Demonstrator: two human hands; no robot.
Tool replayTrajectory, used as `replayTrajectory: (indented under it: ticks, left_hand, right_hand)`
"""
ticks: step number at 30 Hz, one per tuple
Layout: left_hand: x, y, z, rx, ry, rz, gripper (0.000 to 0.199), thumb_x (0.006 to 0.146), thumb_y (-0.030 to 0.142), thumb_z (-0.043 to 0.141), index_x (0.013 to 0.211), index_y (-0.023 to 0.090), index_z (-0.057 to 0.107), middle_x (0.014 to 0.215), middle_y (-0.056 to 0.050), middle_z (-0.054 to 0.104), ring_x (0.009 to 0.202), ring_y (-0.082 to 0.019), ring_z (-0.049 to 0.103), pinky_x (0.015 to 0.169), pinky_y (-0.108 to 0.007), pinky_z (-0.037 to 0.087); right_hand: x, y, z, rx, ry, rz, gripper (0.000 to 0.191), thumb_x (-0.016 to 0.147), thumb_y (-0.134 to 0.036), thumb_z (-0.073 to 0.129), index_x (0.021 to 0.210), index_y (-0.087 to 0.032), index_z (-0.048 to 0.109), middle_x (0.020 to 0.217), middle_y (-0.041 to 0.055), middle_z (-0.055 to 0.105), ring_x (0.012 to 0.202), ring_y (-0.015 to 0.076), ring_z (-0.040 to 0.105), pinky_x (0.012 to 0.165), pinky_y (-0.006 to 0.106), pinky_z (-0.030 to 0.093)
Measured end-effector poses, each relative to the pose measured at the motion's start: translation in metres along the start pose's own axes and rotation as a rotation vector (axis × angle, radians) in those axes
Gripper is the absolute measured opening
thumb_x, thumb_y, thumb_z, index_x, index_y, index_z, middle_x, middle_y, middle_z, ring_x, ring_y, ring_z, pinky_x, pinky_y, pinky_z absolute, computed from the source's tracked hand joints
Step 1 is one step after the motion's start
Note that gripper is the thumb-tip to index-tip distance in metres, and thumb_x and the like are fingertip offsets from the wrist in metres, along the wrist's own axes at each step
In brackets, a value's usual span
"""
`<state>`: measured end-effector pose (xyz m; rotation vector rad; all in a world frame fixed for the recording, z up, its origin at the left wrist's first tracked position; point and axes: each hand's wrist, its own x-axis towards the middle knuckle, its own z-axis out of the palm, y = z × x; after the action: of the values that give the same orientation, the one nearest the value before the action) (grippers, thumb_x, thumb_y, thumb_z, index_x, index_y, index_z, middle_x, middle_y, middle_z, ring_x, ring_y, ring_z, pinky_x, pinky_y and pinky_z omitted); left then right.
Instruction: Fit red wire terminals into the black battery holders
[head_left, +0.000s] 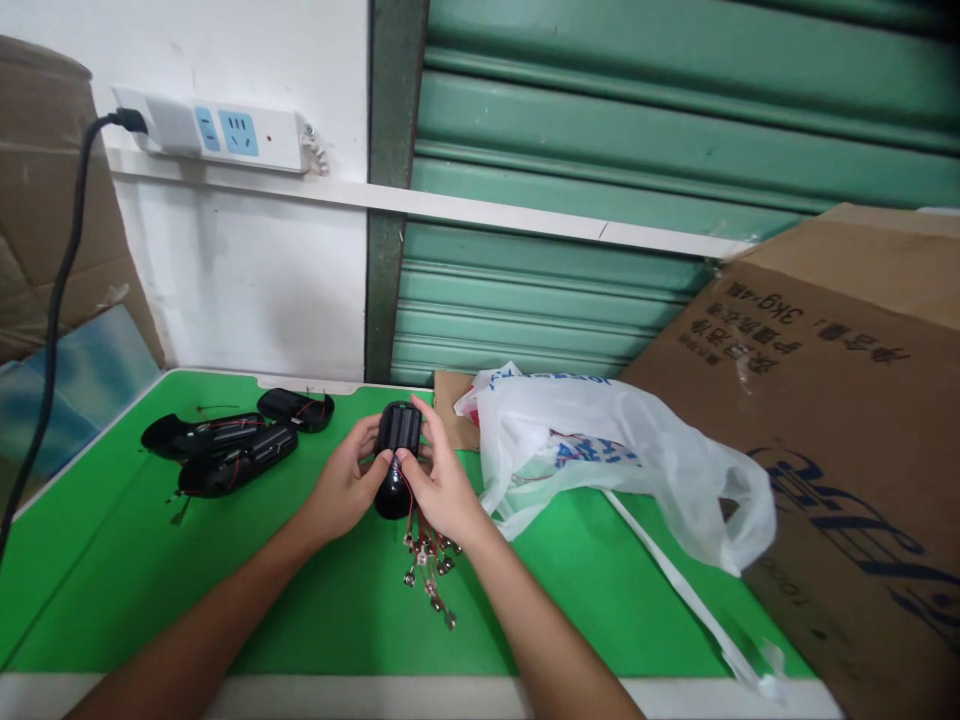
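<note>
Between my two hands is a black plastic casing (pixel 398 428) with ribbed slots like a battery compartment and a glossy rounded lower end. My left hand (pixel 350 478) grips its left side, thumb on the front. On the other side my right hand (pixel 435 465) holds it with fingers behind and thumb on the face. A thin red wire runs near the right thumb. Just below the casing, a bunch of small metal contacts on red wires (pixel 429 565) lies on the green tabletop (pixel 300 610), partly covered by my right hand. Several similar black casings (pixel 238 460) with wires lie to the left.
A white plastic bag (pixel 600 430) with things inside lies right of my hands, a pale strip (pixel 675 575) trailing from it. A large cardboard box (pixel 847 400) leans at the right. A power strip (pixel 217 128) with a black cable (pixel 64 270) is on the wall.
</note>
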<state>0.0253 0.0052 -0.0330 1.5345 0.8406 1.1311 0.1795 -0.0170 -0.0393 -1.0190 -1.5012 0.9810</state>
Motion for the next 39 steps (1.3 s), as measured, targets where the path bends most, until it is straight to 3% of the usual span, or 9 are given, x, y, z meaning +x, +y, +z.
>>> replayTrajectory:
  ticks: [9,13,20,27,32,39]
  left_hand:
    - [0.0,-0.01,0.004,0.025,0.069,0.04,0.046,0.088,0.029,0.066,0.132,0.017,0.053,0.138,-0.018,0.065,0.131,-0.028,0.062,0.117,-0.047,0.045]
    - [-0.001,-0.01,0.005,0.059,0.109,0.043,0.047,0.087,0.027,0.065,0.131,0.017,0.054,0.138,-0.017,0.065,0.131,-0.028,0.062,0.115,-0.047,0.047]
    - [-0.001,-0.013,0.008,0.138,0.133,0.04,0.049,0.086,0.025,0.062,0.134,0.018,0.054,0.138,-0.017,0.066,0.128,-0.028,0.064,0.111,-0.046,0.049]
    - [0.009,-0.006,-0.004,-0.037,0.001,-0.046,0.049,0.083,0.03,0.068,0.13,0.018,0.06,0.138,-0.015,0.067,0.132,-0.03,0.061,0.119,-0.047,0.041]
    - [0.011,0.0,-0.009,-0.166,0.052,-0.12,0.046,0.079,0.029,0.067,0.124,0.02,0.066,0.139,-0.01,0.068,0.137,-0.032,0.056,0.122,-0.048,0.036]
    - [0.007,0.003,-0.007,-0.223,0.013,-0.16,0.056,0.08,0.029,0.073,0.133,0.02,0.059,0.147,-0.012,0.062,0.143,-0.034,0.05,0.121,-0.047,0.037]
  right_hand:
    - [0.001,0.003,0.007,-0.024,0.053,-0.031,0.061,0.099,-0.02,0.048,0.157,-0.026,0.028,0.153,0.0144,0.05,0.121,0.0228,0.065,0.101,0.043,0.057]
    - [0.001,0.007,0.01,-0.153,0.101,-0.067,0.066,0.097,-0.018,0.052,0.158,-0.027,0.029,0.149,0.0143,0.053,0.133,0.026,0.057,0.107,0.047,0.053]
    - [0.002,0.011,0.013,-0.243,0.119,-0.103,0.066,0.097,-0.017,0.05,0.158,-0.025,0.026,0.148,0.0148,0.053,0.135,0.0271,0.054,0.105,0.046,0.054]
    - [0.005,0.006,-0.003,-0.074,0.005,-0.012,0.057,0.1,-0.021,0.047,0.153,-0.026,0.027,0.142,0.0151,0.057,0.121,0.0223,0.064,0.093,0.038,0.06]
    - [0.005,0.002,-0.007,-0.016,0.018,-0.03,0.046,0.097,-0.021,0.05,0.142,-0.027,0.04,0.138,0.012,0.059,0.128,0.0225,0.06,0.094,0.036,0.058]
    - [0.007,0.004,-0.006,0.11,0.034,0.024,0.054,0.094,-0.028,0.059,0.145,-0.032,0.042,0.127,0.0083,0.063,0.092,0.0176,0.068,0.076,0.03,0.057]
